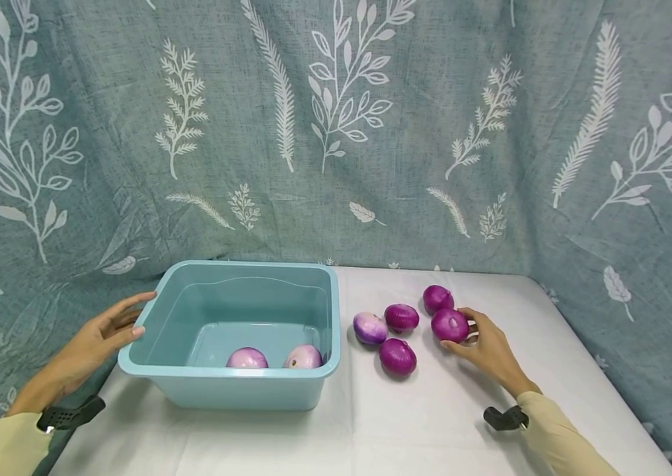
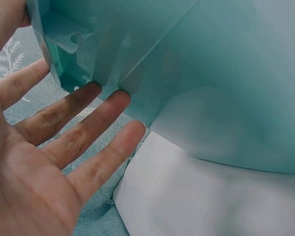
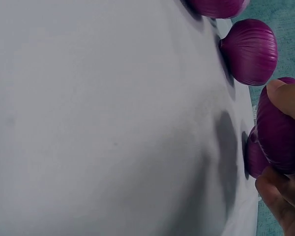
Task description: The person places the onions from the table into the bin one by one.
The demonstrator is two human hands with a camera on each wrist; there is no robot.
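My right hand (image 1: pixel 484 344) pinches a red onion (image 1: pixel 450 326) between thumb and fingers. In the right wrist view its shadow lies apart from the held onion (image 3: pixel 280 132), which overlaps another red onion (image 3: pixel 255 160) behind. At the left, my left hand (image 1: pixel 94 340) touches the rim of a light blue plastic basin (image 1: pixel 228 373). Its fingers (image 2: pixel 101 162) are spread and fairly straight along the basin's outer side in the left wrist view. Two paler purple onions (image 1: pixel 247 357) sit inside the basin, partly hidden by its front wall.
Left of my right hand, several red onions (image 1: pixel 398 357) lie on the white tablecloth (image 1: pixel 407 423), one of them paler (image 1: pixel 370 328). Another red onion (image 1: pixel 438 299) lies just behind the held one. A leaf-patterned green curtain (image 1: pixel 336 198) hangs along the table's back and sides.
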